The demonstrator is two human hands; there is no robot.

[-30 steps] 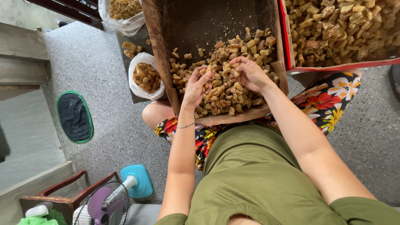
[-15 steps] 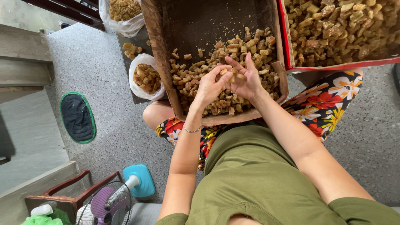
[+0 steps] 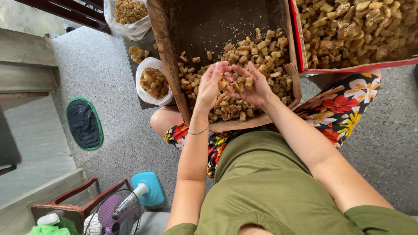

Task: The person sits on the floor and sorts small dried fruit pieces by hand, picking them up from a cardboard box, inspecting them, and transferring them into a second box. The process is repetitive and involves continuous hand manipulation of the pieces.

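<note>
Over the worn brown cardboard tray [image 3: 174,65] on the lap, the left hand [image 3: 210,85] and right hand [image 3: 254,87] cup together around rough golden-brown chunks [image 3: 237,82], fingers loosely curled. Best kept low so spilled pieces land on the pile.

An olive-green short-sleeved shirt, flowered shorts in red, yellow and black, a thin wrist bracelet [image 3: 198,131].

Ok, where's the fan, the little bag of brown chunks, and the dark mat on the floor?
Fan [image 3: 114,214], head view, on its purple blades behind the wire guard.
Little bag of brown chunks [image 3: 153,82], head view, on the chunks inside the white bag.
Dark mat [image 3: 84,123], head view, on its dark middle, inside the green edge.
</note>
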